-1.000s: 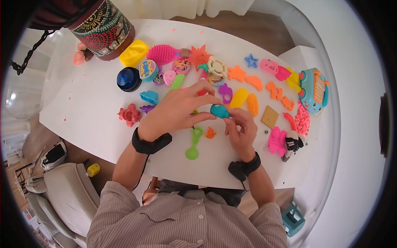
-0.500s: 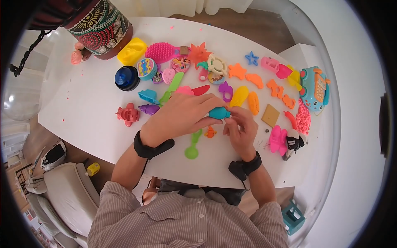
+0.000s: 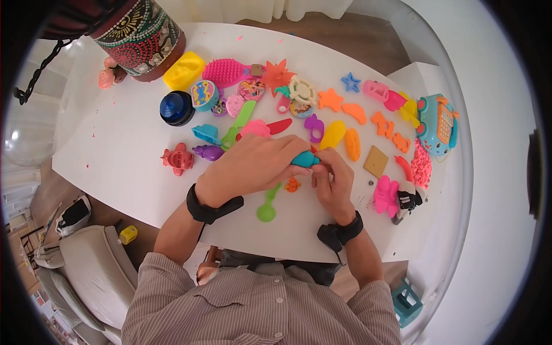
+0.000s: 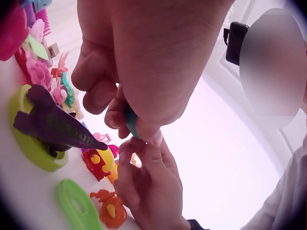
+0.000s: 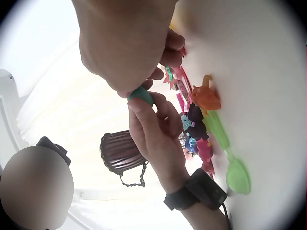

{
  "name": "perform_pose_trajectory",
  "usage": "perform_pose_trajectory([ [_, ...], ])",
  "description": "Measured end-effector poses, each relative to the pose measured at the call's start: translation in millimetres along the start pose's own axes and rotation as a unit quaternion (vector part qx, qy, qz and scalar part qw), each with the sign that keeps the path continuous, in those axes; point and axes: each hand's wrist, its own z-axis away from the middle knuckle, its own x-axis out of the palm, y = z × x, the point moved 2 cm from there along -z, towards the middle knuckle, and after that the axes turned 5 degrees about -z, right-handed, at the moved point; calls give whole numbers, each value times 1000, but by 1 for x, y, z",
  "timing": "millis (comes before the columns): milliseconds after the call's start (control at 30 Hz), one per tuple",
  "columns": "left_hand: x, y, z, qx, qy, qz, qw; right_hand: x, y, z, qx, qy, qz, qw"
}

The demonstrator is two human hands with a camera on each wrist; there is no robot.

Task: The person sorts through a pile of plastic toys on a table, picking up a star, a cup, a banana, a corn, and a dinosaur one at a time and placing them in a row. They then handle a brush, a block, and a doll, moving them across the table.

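Over the middle of the table, my left hand (image 3: pixel 244 169) holds a small teal bottle-shaped toy (image 3: pixel 305 159), its fingers wrapped over the body. My right hand (image 3: pixel 335 187) pinches the toy's narrow end between thumb and fingers. In the left wrist view only a sliver of the teal toy (image 4: pixel 130 122) shows between the two hands. The right wrist view shows it as a rounded end (image 5: pixel 141 97) by the left thumb. Below the hands lie a green spoon (image 3: pixel 267 211) and a small orange figure (image 3: pixel 292 184).
Several toys spread behind the hands, among them a pink brush (image 3: pixel 224 73), a yellow mould (image 3: pixel 184 70) and an orange star (image 3: pixel 330 99). A toy phone (image 3: pixel 437 126) stands at the right. In the left wrist view, a dark purple toy (image 4: pixel 53 117) lies on a lime ring (image 4: pixel 24 143).
My left index finger, raised and arched a second ago, has come down with the other fingers over the teal toy. The right hand keeps its pinch at the narrow end.
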Motion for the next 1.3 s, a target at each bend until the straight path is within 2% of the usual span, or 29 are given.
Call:
perform_pose_trajectory([
  [33, 0, 0, 1, -35, -34, 15, 999, 0, -1, 0, -2, -1, 7, 1000],
  [200, 2, 0, 3, -49, -30, 48, 997, 0, -2, -1, -8, 0, 29, 1000],
  [267, -1, 3, 2, -57, -37, 53, 996, 0, -2, -1, -60, 22, 54, 997],
  [333, 0, 7, 1, -90, -115, 59, 988, 1, -6, -4, -52, 4, 51, 997],
  [367, 1, 6, 1, -89, -114, 60, 988, 1, -7, -5, -44, -12, 50, 998],
  [400, 1, 2, 2, -90, -71, 70, 991, 2, -8, -4, -44, -13, 51, 998],
  [433, -1, -2, 3, -92, -28, 79, 992, 4, -7, -3, -13, -22, 50, 998],
  [467, -3, -4, 3, -92, -28, 78, 992, 5, -5, -2, 17, -31, 47, 998],
  [533, -10, -9, 0, -60, 24, 23, 998, 4, -3, -1, 37, -25, 23, 999],
  [600, -12, -13, -2, -53, 21, 7, 998, 3, -1, -2, 58, -20, 0, 998],
  [667, -13, -13, -2, -46, 18, -10, 999, 5, -2, -4, 14, 9, -12, 1000],
  [800, -6, -12, -1, -21, 12, -47, 999, 7, -5, -6, 0, 0, 30, 1000],
  [867, -4, -13, -1, -17, 15, -62, 998, 7, -7, -8, -34, 33, 55, 997],
  [1000, -3, -13, 1, -25, 21, -66, 997, 4, -8, -7, -48, 57, 66, 995],
  [1067, -2, -13, 0, -28, 26, -72, 997, 4, -3, -4, -60, 122, 65, 989],
  [1100, -3, -13, 0, -48, 33, -66, 996, 3, -4, -3, -61, 121, 65, 989],
  [1133, -3, -14, -1, -68, 40, -61, 995, 1, -4, -2, -62, 159, 73, 983],
  [1167, -5, -13, -1, -69, 42, -61, 995, -1, -4, -1, -63, 197, 81, 975],
  [1300, -6, -13, -1, -43, 17, -66, 997, -7, -5, -2, -41, 234, 120, 964],
])
